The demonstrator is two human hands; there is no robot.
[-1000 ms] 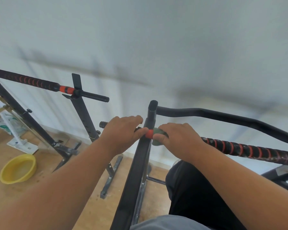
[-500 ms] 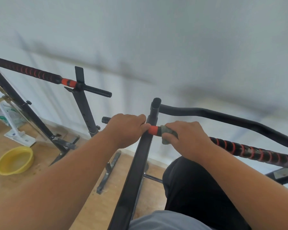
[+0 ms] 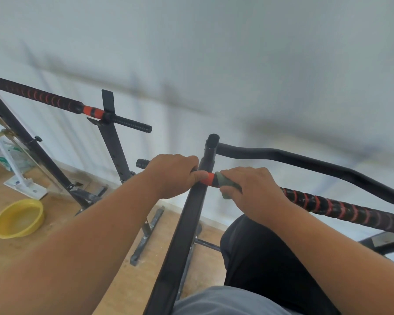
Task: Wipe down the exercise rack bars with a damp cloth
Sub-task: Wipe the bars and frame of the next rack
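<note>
Over the last second the right hand has drawn the cloth a little way right along the bar, baring more of the orange band beside the upright, while the left hand has stayed put. On the floor at far left sits a shallow yellow plastic basin [image 3: 17, 218], well apart from the work. The left hand [image 3: 171, 176] is curled over the short black bar stub on the left of the tall black square-section steel upright [image 3: 191, 214], its thumb touching the orange collar [image 3: 208, 179]; it steadies the frame. Just right of that collar the right hand [image 3: 251, 192] is wrapped around a crumpled grey-green damp cloth [image 3: 225, 186], clamping it onto the black horizontal bar with its red spiral grip tape [image 3: 341, 208]. To do this stroke well, I would keep the cloth folded right round the bar, press firmly, and twist while sliding, since the spiral ridges probably hold grime. Most of the cloth is hidden inside the fist, the bar's underside cannot be seen, and its far right end is cut off by the frame.
</note>
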